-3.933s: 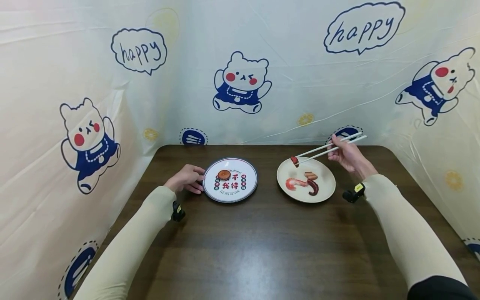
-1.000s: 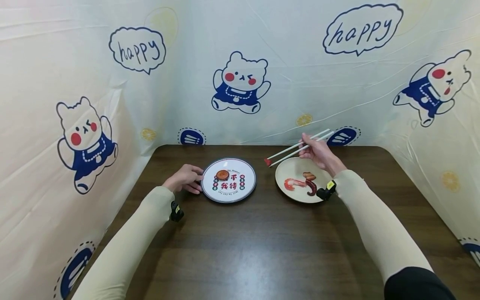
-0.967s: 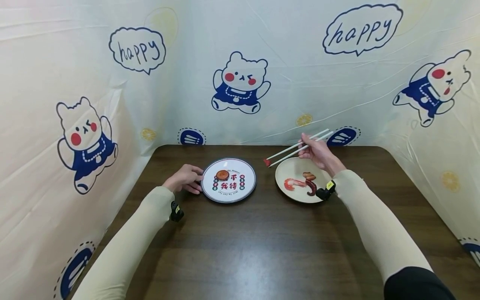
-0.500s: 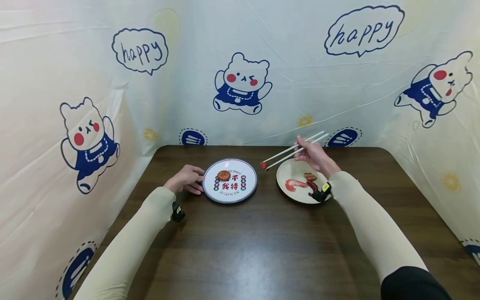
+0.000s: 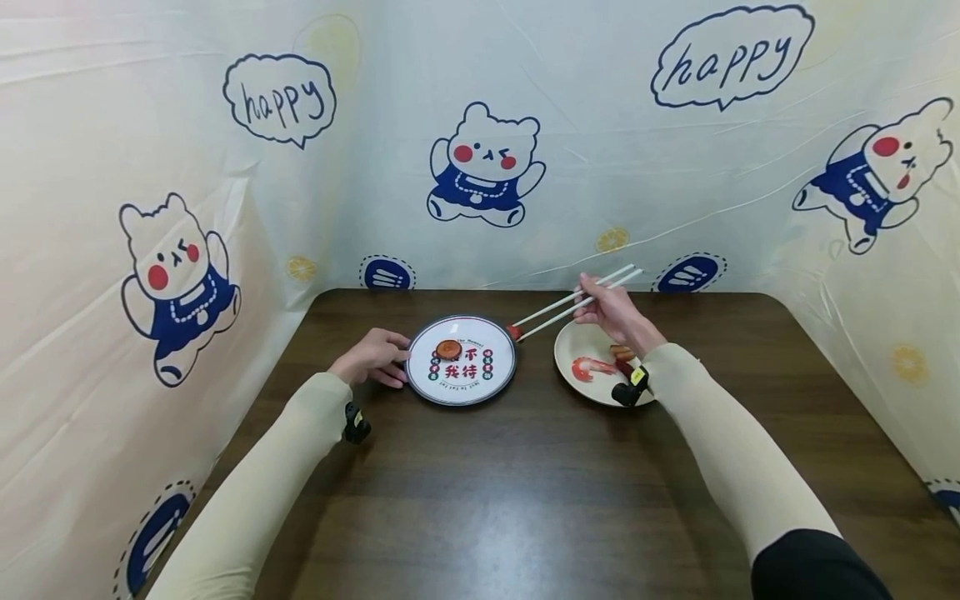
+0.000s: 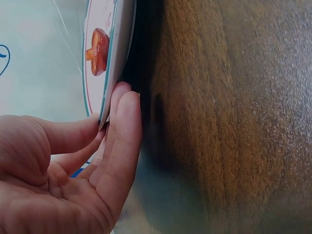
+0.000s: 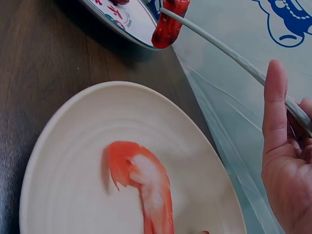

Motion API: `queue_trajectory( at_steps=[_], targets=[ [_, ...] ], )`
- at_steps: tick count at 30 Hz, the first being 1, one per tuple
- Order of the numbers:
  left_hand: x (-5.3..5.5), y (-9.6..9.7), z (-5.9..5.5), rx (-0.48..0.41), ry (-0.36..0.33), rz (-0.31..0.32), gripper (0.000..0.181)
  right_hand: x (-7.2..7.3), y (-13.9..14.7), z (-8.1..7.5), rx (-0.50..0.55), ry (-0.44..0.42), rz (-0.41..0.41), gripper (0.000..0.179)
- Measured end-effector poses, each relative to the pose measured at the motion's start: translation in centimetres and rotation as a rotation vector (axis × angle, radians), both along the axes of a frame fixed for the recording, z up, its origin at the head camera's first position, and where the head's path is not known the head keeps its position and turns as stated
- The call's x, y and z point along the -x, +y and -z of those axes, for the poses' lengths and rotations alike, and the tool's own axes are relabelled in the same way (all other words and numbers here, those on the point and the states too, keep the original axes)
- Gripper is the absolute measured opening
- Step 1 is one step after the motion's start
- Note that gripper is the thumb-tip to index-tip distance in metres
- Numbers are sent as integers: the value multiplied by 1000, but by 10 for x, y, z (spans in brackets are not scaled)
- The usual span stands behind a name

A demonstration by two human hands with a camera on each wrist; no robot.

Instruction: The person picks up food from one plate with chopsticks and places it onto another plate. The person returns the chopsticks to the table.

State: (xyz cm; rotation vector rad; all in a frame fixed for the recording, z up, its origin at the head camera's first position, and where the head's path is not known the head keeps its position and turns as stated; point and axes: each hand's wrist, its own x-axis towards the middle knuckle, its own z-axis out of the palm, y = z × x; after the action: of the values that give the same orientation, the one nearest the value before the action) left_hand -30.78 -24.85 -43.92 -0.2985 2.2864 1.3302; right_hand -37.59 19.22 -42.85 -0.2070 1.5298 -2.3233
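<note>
My left hand (image 5: 372,358) pinches the rim of a white printed plate (image 5: 502,368), thumb on top and fingers underneath. A small brown mushroom (image 6: 100,51) lies on that plate. In my right hand (image 5: 617,315) is a pair of pale chopsticks (image 5: 547,308). Their tips grip a glossy red, meat-like piece (image 7: 168,29), which hangs right by the printed plate's right rim. Under the right hand stands a cream plate (image 7: 73,146) with a pink shrimp (image 7: 146,170) and a brown piece (image 5: 622,352). The right wrist camera partly hides a dark red curled piece there.
Both plates stand side by side towards the back of a dark wooden table (image 5: 465,475), with a narrow gap between them. A pale curtain (image 5: 345,183) printed with bears encloses the table behind and on both sides.
My right hand has carried the chopsticks and red piece leftward from over the cream plate to the printed plate's rim. My left hand has kept its grip on the plate.
</note>
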Motion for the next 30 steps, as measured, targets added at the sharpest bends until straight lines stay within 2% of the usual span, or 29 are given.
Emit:
queue_trajectory(
  at_steps=[8, 14, 30],
  targets=[
    [0, 1, -2, -3, -5, -5, 49, 3, -9, 9, 10, 4, 46, 33],
    [-2, 1, -3, -4, -9, -2, 50, 1, -21, 7, -38, 9, 69, 34],
    [-1, 0, -1, 2, -6, -7, 48, 0, -44, 9, -27, 24, 93, 32]
  ],
)
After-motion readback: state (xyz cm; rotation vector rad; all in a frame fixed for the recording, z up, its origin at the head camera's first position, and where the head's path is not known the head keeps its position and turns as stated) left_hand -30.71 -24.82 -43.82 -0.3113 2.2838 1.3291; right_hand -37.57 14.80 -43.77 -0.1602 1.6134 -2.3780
